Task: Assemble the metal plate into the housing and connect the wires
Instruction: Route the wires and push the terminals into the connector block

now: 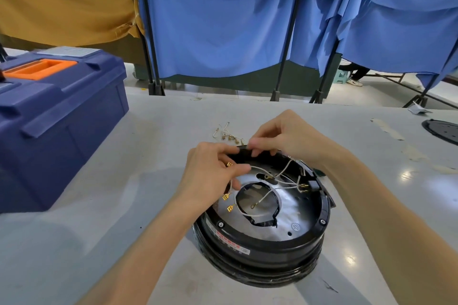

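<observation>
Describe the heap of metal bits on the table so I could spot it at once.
Find the round black housing in the middle of the grey table. Just beyond its far rim lies a small heap of brassy bits and bent wire clips. Unlike the gold connectors on the housing's wires, they lie loose on the tabletop.

Bare left hand (210, 171), bare right hand (287, 136), forearms bare to the frame edge.

Toolbox (57, 116) left of housing (262, 238)
</observation>
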